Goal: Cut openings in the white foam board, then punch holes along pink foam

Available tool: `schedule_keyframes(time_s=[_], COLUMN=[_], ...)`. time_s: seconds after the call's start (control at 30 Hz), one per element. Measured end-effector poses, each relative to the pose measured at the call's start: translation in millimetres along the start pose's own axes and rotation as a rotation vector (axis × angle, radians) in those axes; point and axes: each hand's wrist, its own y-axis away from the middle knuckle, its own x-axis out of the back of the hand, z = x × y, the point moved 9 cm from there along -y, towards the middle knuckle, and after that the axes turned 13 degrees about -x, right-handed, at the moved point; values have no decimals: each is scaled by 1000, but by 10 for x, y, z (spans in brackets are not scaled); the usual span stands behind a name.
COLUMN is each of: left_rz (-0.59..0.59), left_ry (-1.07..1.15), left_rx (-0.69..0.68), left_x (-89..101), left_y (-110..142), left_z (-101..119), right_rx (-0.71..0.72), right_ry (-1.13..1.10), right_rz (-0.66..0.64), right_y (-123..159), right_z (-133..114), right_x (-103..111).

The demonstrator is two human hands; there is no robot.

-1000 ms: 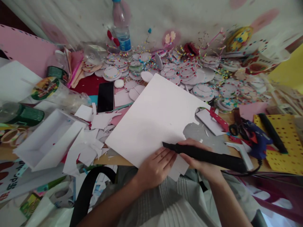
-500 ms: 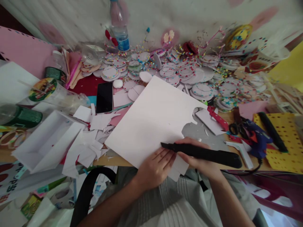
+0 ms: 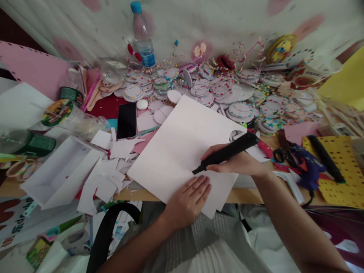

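Note:
A large white sheet of card (image 3: 176,132) lies at an angle on the table in front of me. My left hand (image 3: 187,201) rests flat on its near edge, fingers stretched out and holding nothing. In my right hand (image 3: 230,159) is a black utility knife (image 3: 236,149), its handle slanting up to the right. The knife's pointed tip meets the card, or hovers just over it, a little above my left fingertips; I cannot tell which. My right forearm and hand hide much of the card's right edge.
Stacks of decorated white paper discs (image 3: 241,110) spread along the back, beside a water bottle (image 3: 145,41). Left are a phone (image 3: 126,120), paper scraps (image 3: 106,182) and a white box (image 3: 64,170). Scissors (image 3: 284,151) and a blue glue gun (image 3: 308,167) lie right.
My right hand has swung the knife's handle up and away from me, while its tip stays near the same spot. My left hand has barely moved.

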Motion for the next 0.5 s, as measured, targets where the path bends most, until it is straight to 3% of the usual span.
schedule_keyframes(time_s=[0.27,0.5], left_rz=[-10,-34], left_ry=[4,34], left_rx=[7,9], left_x=[-22,-33], left_y=[6,11], left_z=[2,-3], right_rx=[-52,-69], right_ry=[56,-12], right_rz=[-127,-127], right_y=[-199,-219], right_z=[-71,31], right_x=[-10,29])
